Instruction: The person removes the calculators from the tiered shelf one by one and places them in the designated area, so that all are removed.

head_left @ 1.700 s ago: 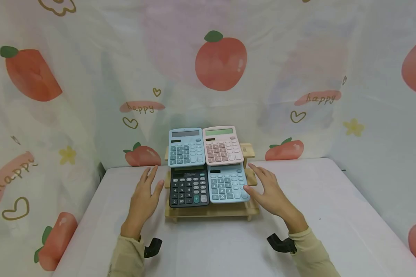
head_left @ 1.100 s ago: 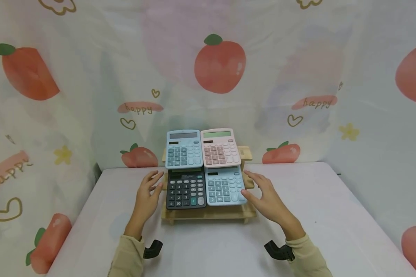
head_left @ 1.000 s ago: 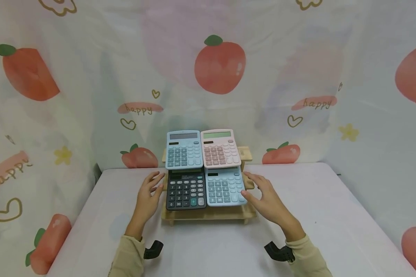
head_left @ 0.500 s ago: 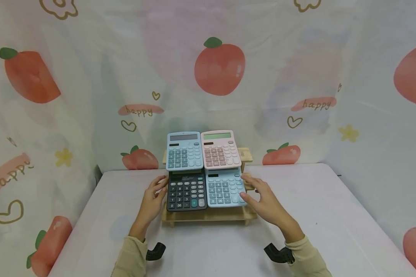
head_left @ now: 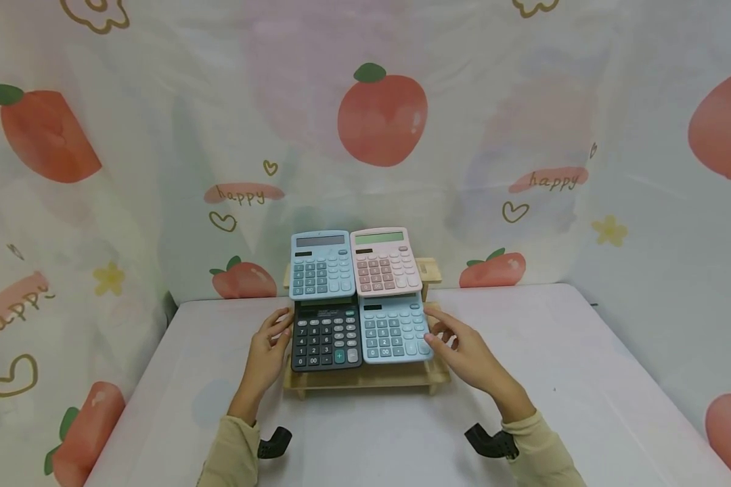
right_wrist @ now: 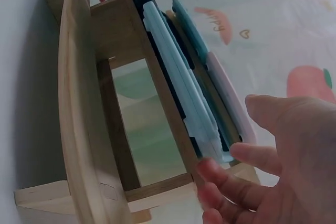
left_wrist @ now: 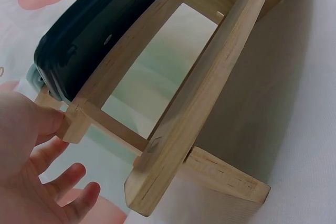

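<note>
A wooden tiered stand holds two rows of calculators. On its upper tier lean a light blue calculator and a pink calculator. Below them are a black calculator and another light blue calculator. At the stand's left end, my left hand pinches the tip of a wooden shelf between thumb and index finger; its other fingers hang loose. My right hand is at the right end, thumb and fingers apart, fingertips beside the lower light blue calculator's corner and the shelf end.
The stand rests on a white-covered table near the back. A fruit-printed cloth rises behind and along both sides. Black curved pieces stick out from both wrists.
My left hand has moved inward to the stand's left end, and my right hand has come slightly closer with its fingers bent more. The calculators stay in place on the stand.
</note>
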`<state>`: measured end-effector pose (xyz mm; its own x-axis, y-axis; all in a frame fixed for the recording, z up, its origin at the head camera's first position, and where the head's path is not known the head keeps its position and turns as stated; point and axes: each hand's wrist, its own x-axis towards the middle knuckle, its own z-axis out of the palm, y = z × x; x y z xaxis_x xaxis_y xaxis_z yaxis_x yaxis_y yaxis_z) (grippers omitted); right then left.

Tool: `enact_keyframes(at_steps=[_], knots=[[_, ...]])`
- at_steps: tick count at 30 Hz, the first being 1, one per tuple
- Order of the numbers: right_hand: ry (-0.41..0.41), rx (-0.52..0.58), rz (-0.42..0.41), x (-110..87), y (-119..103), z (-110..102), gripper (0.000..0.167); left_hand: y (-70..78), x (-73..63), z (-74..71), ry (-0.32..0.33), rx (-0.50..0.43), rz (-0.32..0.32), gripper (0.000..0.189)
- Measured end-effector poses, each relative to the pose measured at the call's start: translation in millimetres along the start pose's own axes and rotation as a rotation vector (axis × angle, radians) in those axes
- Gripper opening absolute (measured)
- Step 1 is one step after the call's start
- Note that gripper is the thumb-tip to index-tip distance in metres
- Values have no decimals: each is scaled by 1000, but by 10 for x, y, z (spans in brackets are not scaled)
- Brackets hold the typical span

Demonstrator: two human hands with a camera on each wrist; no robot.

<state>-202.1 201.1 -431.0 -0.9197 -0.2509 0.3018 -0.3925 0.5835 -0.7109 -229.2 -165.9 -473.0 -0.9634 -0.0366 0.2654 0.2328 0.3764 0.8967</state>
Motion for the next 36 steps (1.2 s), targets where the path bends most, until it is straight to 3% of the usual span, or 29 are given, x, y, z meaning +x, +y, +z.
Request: enact_keyframes(at_steps=[9,15,24,36], knots=[[-53,132,48,14,47,58,53,-21,8,-2,-9,-6,-1,37],[-122,284,47,27,83,115,59,-17,7,-1,-3,15,21,36],[-162,436,54,55,192,142,54,-22,1,-12,-3,29,32,36],[-203,604,187,67,252,16,60,-54,10,-11,-7,8,33,36]])
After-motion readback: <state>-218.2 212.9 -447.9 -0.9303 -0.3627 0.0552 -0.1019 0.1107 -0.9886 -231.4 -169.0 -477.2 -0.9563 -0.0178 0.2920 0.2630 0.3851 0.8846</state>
